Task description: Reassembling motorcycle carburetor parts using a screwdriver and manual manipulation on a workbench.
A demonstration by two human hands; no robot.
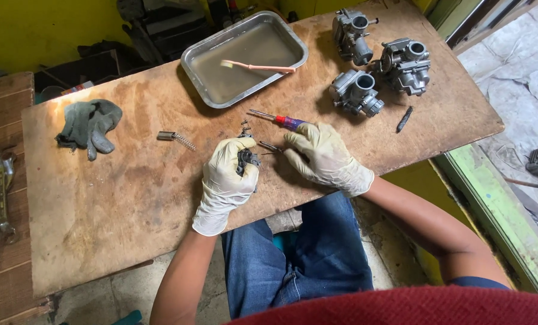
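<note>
Bare board (118,210) open left of left hand (227,180), spring part (175,139) and grey rag (89,125) farther left, screwdriver (279,120) and metal tray (245,58) ahead, three carburetors (380,63) crowding far right corner.

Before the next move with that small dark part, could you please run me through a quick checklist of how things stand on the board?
1. Left hand grips the small dark metal part: ok.
2. Right hand has the thin tool by it: ok, though whether the fingers pinch it, cannot tell.
3. Tool tip seated in the part: cannot tell, too small.
4. Loose small bits lie on the board just above the part, clear of the edge: ok.
5. Screwdriver within reach beside the right hand: ok.
6. Three carburetors stand apart from the hands: ok.
</note>
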